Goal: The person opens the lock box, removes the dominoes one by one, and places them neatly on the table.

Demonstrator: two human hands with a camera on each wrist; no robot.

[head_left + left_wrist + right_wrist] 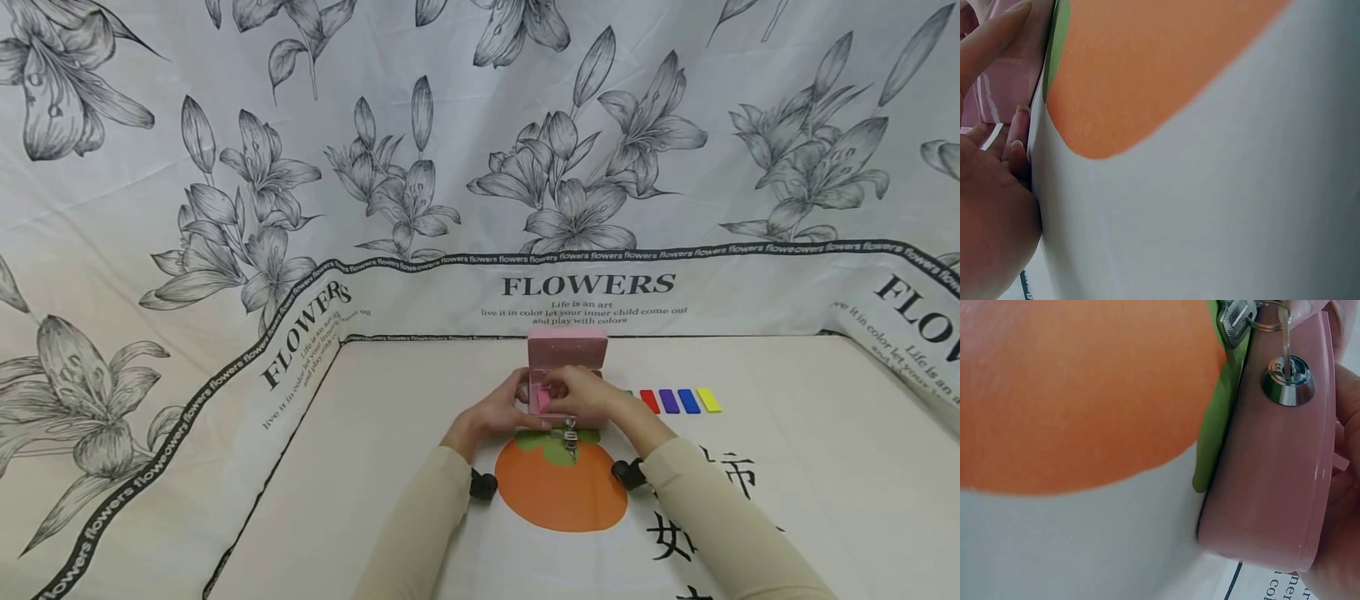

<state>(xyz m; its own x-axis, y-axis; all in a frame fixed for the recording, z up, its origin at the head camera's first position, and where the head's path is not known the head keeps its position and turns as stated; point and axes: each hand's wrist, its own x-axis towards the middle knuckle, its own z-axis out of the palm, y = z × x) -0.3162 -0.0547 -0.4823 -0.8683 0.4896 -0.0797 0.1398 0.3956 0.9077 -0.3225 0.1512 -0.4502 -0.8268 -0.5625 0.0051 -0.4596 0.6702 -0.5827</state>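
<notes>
A pink metal box (567, 352) stands near the back of the table with its lid raised. My left hand (489, 414) grips its left end, the thumb along the front rim and the fingers at the side, as the left wrist view shows. My right hand (591, 395) reaches into the box and pinches a small bright pink block (543, 400) near the left inner side. A lock (1288, 381) with a key in it sits on the box's front, and a second key (1238, 322) hangs from the ring. The rest of the interior is hidden by my right hand.
Right of the box, a row of blocks includes red (650, 402), purple (670, 401), blue (689, 401) and yellow (708, 400). An orange persimmon print (561, 492) and black characters (670, 535) mark the cloth. A flower-printed curtain (420, 292) stands behind.
</notes>
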